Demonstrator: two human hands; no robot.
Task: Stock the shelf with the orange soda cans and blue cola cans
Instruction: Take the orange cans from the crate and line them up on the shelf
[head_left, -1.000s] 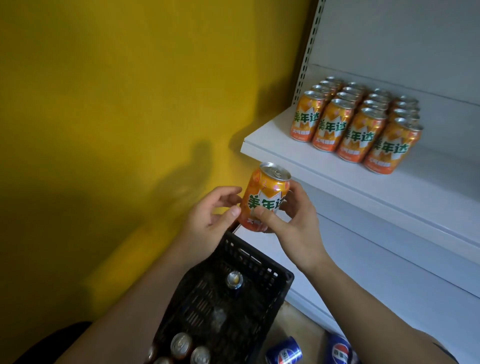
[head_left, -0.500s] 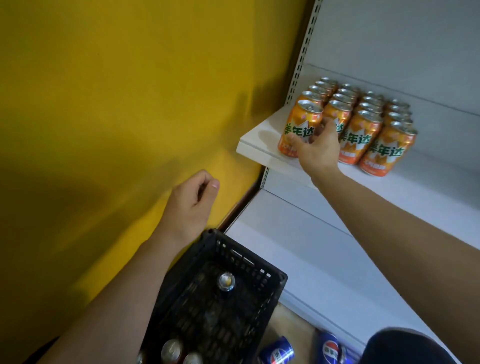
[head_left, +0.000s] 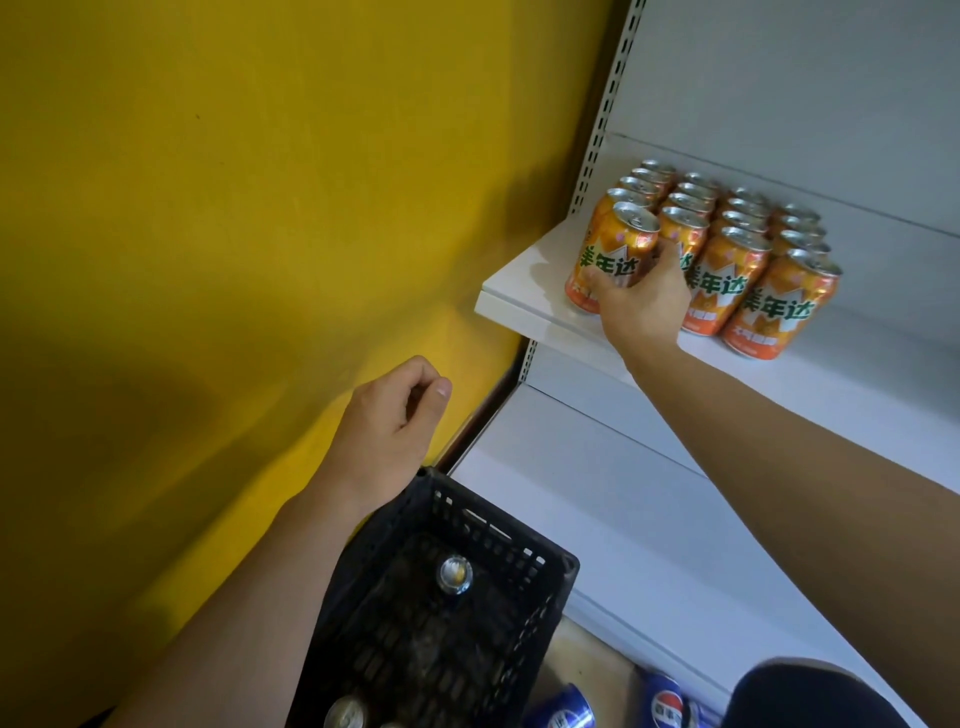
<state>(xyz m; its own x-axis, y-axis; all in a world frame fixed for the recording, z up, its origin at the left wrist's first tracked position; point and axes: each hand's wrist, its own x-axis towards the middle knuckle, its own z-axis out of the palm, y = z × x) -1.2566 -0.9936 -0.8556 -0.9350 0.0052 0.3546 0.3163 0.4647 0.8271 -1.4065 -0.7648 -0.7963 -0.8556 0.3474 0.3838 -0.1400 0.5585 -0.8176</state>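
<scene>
My right hand (head_left: 644, 296) grips an orange soda can (head_left: 615, 254) standing at the front left corner of the white shelf (head_left: 519, 296), ahead of the leftmost row. Several more orange cans (head_left: 779, 301) stand in rows behind and to its right. My left hand (head_left: 395, 426) hovers with loosely curled fingers, holding nothing, above the far rim of the black crate (head_left: 550, 571). Inside the crate a can top (head_left: 454, 571) shows, and another can top (head_left: 345, 714) sits near its bottom edge. Blue cola cans (head_left: 667, 704) lie on the floor.
A yellow wall (head_left: 234, 208) fills the left side, meeting the shelf's perforated upright (head_left: 602, 114). A lower white shelf (head_left: 623, 519) runs beneath. A dark rounded shape (head_left: 810, 696) sits at the bottom right.
My right hand carried the orange can from in front of me up onto the shelf's front left corner. My left hand let go of the can and stayed low over the crate.
</scene>
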